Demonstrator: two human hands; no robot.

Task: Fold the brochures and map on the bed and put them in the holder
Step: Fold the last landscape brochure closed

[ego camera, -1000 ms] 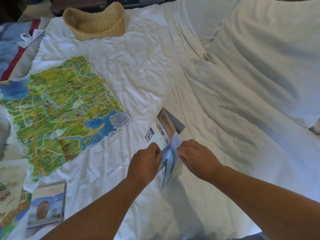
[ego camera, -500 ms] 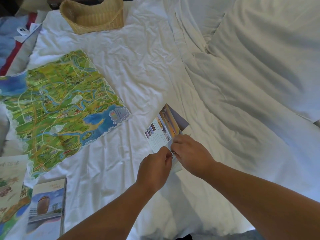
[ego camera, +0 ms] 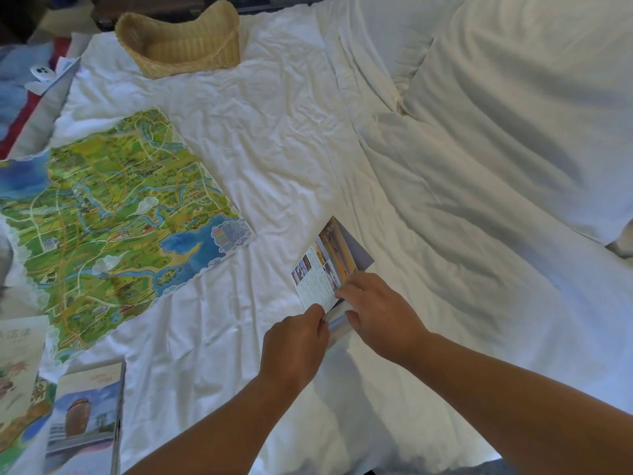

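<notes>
At its near end, left hand [ego camera: 294,344] and right hand [ego camera: 380,313] pinch the brochure [ego camera: 322,269].

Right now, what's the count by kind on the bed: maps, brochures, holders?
map: 1
brochures: 3 (held brochure, lower-left brochure, left-edge brochure, partly out of frame)
holder: 1
total: 5

Both forearms enter from the lower frame, converging at lower centre. Left hand [ego camera: 294,341] and right hand [ego camera: 380,310], knuckles up, fingers curled, each pinch the brochure [ego camera: 320,279]; fingertips nearly meet.
</notes>
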